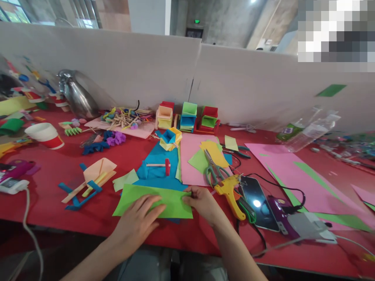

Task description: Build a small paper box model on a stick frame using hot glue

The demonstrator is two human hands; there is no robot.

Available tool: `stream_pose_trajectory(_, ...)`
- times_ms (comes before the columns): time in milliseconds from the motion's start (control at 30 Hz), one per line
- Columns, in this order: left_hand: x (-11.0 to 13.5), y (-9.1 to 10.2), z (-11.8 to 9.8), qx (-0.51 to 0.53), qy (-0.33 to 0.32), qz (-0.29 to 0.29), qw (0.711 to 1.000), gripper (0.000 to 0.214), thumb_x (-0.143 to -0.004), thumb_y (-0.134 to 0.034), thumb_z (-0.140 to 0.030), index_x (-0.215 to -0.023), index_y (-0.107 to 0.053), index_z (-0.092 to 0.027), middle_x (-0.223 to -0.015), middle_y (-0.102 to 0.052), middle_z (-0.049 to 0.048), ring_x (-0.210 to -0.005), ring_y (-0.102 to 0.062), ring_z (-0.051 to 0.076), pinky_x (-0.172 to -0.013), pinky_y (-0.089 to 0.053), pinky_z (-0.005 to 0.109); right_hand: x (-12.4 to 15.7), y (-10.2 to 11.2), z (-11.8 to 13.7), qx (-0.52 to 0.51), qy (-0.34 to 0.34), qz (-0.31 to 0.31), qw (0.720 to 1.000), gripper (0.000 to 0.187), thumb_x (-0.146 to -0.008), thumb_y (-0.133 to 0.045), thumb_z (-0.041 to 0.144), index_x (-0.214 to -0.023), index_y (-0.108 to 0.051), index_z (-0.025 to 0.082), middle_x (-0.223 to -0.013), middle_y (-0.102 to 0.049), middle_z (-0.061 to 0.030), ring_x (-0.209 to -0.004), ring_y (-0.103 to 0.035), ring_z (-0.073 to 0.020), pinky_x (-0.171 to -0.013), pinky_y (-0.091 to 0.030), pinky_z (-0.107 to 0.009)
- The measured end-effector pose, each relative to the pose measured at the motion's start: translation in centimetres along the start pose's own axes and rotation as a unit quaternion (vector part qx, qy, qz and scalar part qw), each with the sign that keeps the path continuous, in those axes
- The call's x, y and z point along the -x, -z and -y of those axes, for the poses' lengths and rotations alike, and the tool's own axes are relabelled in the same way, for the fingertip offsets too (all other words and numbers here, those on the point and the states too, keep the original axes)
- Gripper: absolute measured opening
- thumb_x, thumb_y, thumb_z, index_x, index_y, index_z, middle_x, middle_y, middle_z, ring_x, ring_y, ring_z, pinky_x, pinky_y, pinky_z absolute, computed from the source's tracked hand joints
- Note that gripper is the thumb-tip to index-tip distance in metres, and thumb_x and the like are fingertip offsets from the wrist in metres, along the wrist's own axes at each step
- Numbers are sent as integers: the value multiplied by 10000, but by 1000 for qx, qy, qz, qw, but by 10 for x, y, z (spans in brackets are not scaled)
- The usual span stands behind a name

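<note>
Seemingly at a step of steadying and lining up the green sheet, at the near middle of the bench, overlapping the blue paper; next calling, likely, for a firm press and even edges. Resting on it with the left hand, open and palm down, and pinching its right end with the right hand, left of the yellow glue gun
</note>
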State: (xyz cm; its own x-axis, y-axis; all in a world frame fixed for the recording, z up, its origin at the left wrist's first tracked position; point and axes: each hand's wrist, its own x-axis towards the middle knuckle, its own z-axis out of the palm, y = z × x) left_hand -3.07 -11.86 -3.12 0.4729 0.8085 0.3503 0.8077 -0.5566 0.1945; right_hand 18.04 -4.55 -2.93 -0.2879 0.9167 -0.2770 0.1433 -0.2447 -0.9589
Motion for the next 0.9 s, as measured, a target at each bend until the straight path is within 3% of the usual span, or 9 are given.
stream_pose_trajectory(133, -3, -5, 10, -18, -2, -53, 998, 204, -835, -453, -141, -898, -625, -230, -908, -619, 33, -811, -555, 176, -708, -443, 302, -6, 4, -3, 19, -2, -5, 1000, 197, -595, -633, 240, -752, -570, 137, -549, -512, 47, -487, -446, -85, -494, -354, -217)
stream_pose_trajectory(233, -5, -10, 14, -19, -9, -51, 998, 195, -845, -450, -162, -859, -637, -216, -766, -611, 18, -700, -552, 148, -630, -428, 263, -4, 1, -4, 129, 35, -25, 991, 149, -667, -566, 171, -813, -582, 145, -577, -531, 32, -518, -483, -108, -504, -376, -223)
stream_pose_trajectory(300, -4, -15, 15, -17, -12, -40, 999, 198, -848, -447, -170, -839, -640, -214, -715, -594, 11, -670, -548, 139, -596, -417, 243, 3, -4, -2, 258, 102, -83, 957, 218, -709, -544, 140, -921, -591, 158, -688, -588, -12, -634, -537, -152, -574, -417, -257)
stream_pose_trajectory(367, -4, -20, 16, -12, -10, -28, 999, 206, -851, -440, -175, -822, -641, -213, -683, -575, 8, -657, -547, 136, -575, -412, 229, 12, -10, 1, 368, 201, -134, 898, 265, -752, -540, 142, -1011, -584, 174, -895, -613, -70, -831, -544, -201, -714, -433, -314)
stream_pose_trajectory(467, -4, -24, 18, 3, -4, -4, 1000, 204, -854, -431, -178, -829, -631, -211, -672, -567, 8, -656, -551, 142, -565, -419, 228, 25, -19, 1, 439, 326, -64, 835, 180, -786, -567, 213, -958, -619, 207, -959, -606, -64, -910, -513, -201, -790, -417, -317)
stream_pose_trajectory(567, -4, -22, 18, 19, 3, 11, 1000, 181, -855, -424, -179, -855, -604, -192, -725, -597, 16, -700, -566, 151, -603, -437, 242, 29, -24, -9, 481, 341, 19, 807, 78, -789, -580, 246, -815, -647, 217, -773, -607, -27, -757, -520, -168, -670, -427, -269)
stream_pose_trajectory(667, -2, -17, 18, 25, -1, 20, 999, 170, -857, -428, -196, -804, -589, -185, -726, -604, 13, -706, -566, 147, -629, -437, 243, 26, -24, -23, 493, 323, 10, 808, 107, -802, -561, 205, -736, -644, 197, -712, -593, -23, -702, -510, -154, -623, -412, -250)
stream_pose_trajectory(900, 10, -16, 20, 72, 25, 16, 997, 189, -859, -444, -224, -756, -601, -202, -755, -564, 4, -690, -541, 116, -601, -405, 218, 27, -23, -29, 396, 289, -10, 871, 101, -790, -582, 209, -737, -669, 211, -745, -586, -19, -734, -519, -144, -665, -409, -243)
